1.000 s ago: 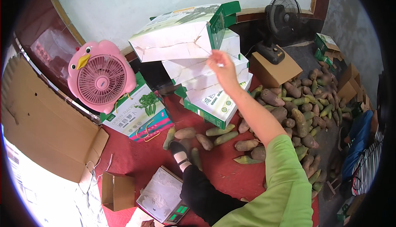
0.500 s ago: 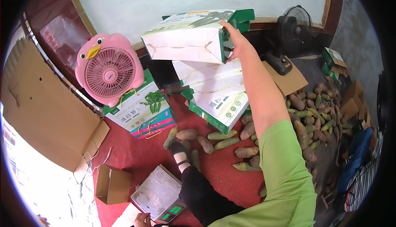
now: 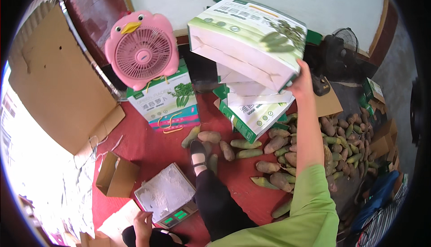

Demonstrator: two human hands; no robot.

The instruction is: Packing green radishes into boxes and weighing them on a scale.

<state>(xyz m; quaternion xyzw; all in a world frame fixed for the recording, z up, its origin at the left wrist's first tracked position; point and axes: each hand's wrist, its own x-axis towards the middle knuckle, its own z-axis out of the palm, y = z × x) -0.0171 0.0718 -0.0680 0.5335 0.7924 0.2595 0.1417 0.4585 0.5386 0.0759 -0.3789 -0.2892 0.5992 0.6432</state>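
My right hand (image 3: 301, 81) grips the lower right corner of a white-and-green carton (image 3: 244, 38) with a radish picture. It is raised and tilted above a stack of similar flattened cartons (image 3: 262, 114). Low on the left, my left hand (image 3: 142, 224) is loosely closed beside a digital scale (image 3: 165, 192), over my dark-clad knee. Nothing shows between its fingers. The scale has a pale, dusty platform and green lit displays. Several green radishes (image 3: 246, 144) and brownish-pink tubers (image 3: 268, 166) lie on the red floor cover near my shoe (image 3: 197, 152).
A pink bird-shaped fan (image 3: 144, 54) sits on a green-and-white carton (image 3: 166, 96) at the left. A large cardboard sheet (image 3: 58, 85) leans there, with a small open box (image 3: 117, 175) below. A long heap of radishes and tubers (image 3: 350, 143) spreads right. A black fan (image 3: 341, 51) stands behind.
My right hand has swung the carton to the right and turned it, so its printed face shows more. The view has shifted. More of my left hand shows beside the scale.
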